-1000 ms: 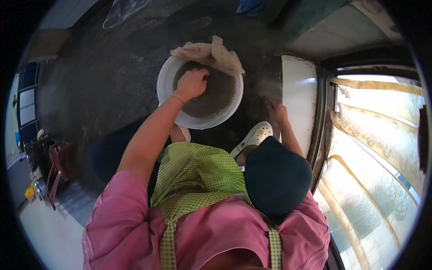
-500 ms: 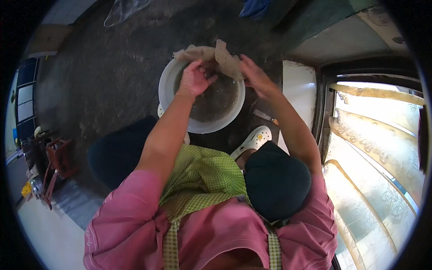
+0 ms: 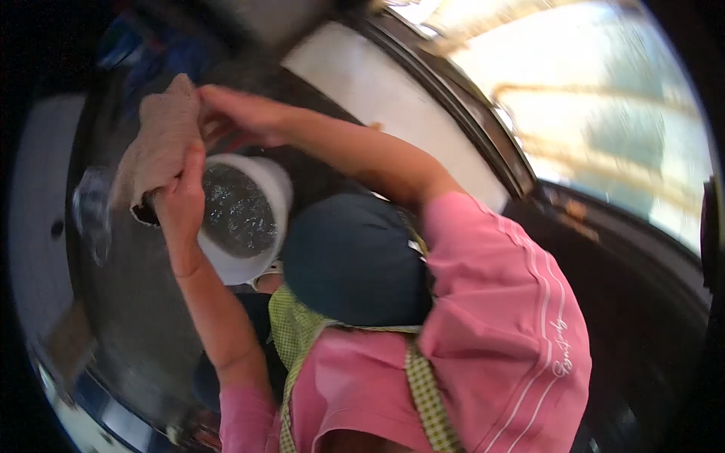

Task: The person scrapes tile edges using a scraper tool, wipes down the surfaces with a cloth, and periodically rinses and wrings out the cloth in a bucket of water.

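A pinkish-beige cloth (image 3: pixel 158 140) hangs stretched between my hands, beyond the far-left rim of a white basin (image 3: pixel 282 198). My left hand (image 3: pixel 183 198) is closed on its lower near edge, with the thumb lying over the fabric. At the upper right edge, my right hand (image 3: pixel 243 117) grips it, its fingertips partly hidden and a little blurred. Rippled, dark-looking water (image 3: pixel 238 211) shows in the basin below and to the right of the cloth.
A clear plastic bag (image 3: pixel 94 208) lies on the dark floor at left. Something blue (image 3: pixel 162 64) is blurred behind the cloth. To the right are a white slab (image 3: pixel 370 79) and a bright window (image 3: pixel 581 90). My knee (image 3: pixel 351 260) is close to the basin.
The cloth was bunched at the basin's far rim; now it is lifted away and spread between both hands. My head view has swung, shifting the basin left. The water now ripples.
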`<state>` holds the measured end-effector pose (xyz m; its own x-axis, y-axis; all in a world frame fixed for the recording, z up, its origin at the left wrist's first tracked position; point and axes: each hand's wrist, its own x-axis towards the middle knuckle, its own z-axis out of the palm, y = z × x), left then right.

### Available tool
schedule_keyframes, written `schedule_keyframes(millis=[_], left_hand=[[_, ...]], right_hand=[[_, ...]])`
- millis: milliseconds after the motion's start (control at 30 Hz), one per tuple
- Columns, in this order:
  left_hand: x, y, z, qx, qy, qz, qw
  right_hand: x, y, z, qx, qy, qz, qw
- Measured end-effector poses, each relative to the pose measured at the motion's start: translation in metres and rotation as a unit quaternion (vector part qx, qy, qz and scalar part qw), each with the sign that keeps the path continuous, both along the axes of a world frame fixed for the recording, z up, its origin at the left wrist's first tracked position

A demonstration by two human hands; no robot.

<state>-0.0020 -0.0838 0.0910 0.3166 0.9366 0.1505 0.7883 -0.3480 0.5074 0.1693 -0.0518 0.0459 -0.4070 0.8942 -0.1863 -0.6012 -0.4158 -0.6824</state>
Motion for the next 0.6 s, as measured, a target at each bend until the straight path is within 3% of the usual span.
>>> schedule_keyframes(millis=[33,100,167,233,267,333,400,433,467,500,567,600], left_hand=[[0.035,-0.012,0.026,-0.106,-0.066,-0.003,0.992],[0.069,-0.050,0.034,-0.065,0.159,-0.131,0.976],[0.089,-0.046,0.038,-0.081,0.190,-0.179,0.962],[0.098,-0.037,0.040,-0.128,0.025,-0.290,0.948],[0.100,-0.038,0.035,-0.133,-0.013,-0.268,0.954],[0.094,-0.025,0.007,-0.092,0.011,-0.219,0.971],[0.083,-0.006,-0.008,-0.076,0.064,-0.169,0.981],[0.078,0.001,-0.019,-0.084,0.067,-0.174,0.979],[0.072,0.004,-0.031,-0.057,0.113,-0.155,0.980],[0.065,0.007,-0.040,-0.028,0.160,-0.136,0.977],[0.051,0.013,-0.062,-0.015,0.209,-0.135,0.969],[0.048,0.012,-0.068,0.001,0.256,-0.128,0.958]], right_hand=[[-0.003,-0.006,0.002,-0.087,0.150,0.051,0.983],[0.012,-0.025,-0.013,-0.089,0.172,-0.002,0.981],[0.039,-0.036,-0.022,-0.107,0.235,-0.085,0.962],[0.084,-0.078,-0.030,-0.165,0.210,-0.192,0.944],[0.114,-0.108,-0.029,-0.167,0.213,-0.202,0.941],[0.171,-0.165,-0.037,-0.201,-0.048,-0.356,0.911],[0.219,-0.222,-0.055,-0.225,-0.269,-0.377,0.857],[0.247,-0.254,-0.086,-0.272,-0.451,-0.265,0.807],[0.261,-0.264,-0.057,-0.300,-0.611,-0.101,0.725],[0.268,-0.278,-0.077,-0.305,-0.607,-0.098,0.727],[0.273,-0.312,-0.152,-0.431,-0.659,-0.120,0.605],[0.275,-0.320,-0.176,-0.434,-0.655,-0.115,0.608]])
